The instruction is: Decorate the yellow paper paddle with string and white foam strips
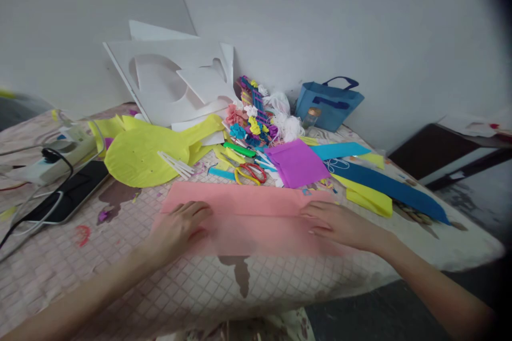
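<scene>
A wide pink crepe paper sheet (244,200) lies in front of me, with a straight crease or fold line running across it. Its near part is smeared by motion. My left hand (182,226) holds it at the left end, fingers on top and thumb nearer me. At the right end my right hand (340,224) grips the same paper between fingers and thumb. Just beyond the paper are red-and-yellow-handled scissors (250,173) and a folded purple paper (298,162). A green cutter-like tool (239,149) lies behind the scissors.
At left are a yellow paper-covered round shape (148,154), white sticks (176,164), a phone (70,192) and a power strip (60,160). Cut white boards (160,74) lean on the wall. Crepe flowers (254,122), a blue bag (330,104) and blue strips (392,184) lie further back and right.
</scene>
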`<state>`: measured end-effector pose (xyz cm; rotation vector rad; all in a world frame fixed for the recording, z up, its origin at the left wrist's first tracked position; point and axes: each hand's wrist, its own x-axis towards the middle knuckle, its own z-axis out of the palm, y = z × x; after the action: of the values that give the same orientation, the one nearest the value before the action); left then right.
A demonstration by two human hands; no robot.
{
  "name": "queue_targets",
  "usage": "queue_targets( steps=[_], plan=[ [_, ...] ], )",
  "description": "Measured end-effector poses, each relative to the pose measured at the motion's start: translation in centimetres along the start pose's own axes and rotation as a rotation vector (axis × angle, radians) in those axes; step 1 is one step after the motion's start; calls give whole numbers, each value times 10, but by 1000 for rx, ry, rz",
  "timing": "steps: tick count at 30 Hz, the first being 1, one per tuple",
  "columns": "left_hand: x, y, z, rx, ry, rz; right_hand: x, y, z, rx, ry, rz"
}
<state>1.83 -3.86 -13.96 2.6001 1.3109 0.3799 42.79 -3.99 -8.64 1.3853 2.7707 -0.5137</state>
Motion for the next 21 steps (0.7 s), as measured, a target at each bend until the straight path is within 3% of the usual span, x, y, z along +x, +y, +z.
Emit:
queue_targets(
  steps=[5, 10, 16, 21],
  plan=[
    [7, 3, -5, 31, -55, 14, 29, -13, 16, -68, 73, -17],
    [6, 5, -8, 33, -65, 5, 49, -9, 32, -121, 119, -45],
    [-2, 3, -9, -26, -132, -41, 54, -4, 31, -153, 110, -74],
    [-11, 9, -9, -64, -93, 93, 55, -9, 32, -218, 177, -97]
  ],
)
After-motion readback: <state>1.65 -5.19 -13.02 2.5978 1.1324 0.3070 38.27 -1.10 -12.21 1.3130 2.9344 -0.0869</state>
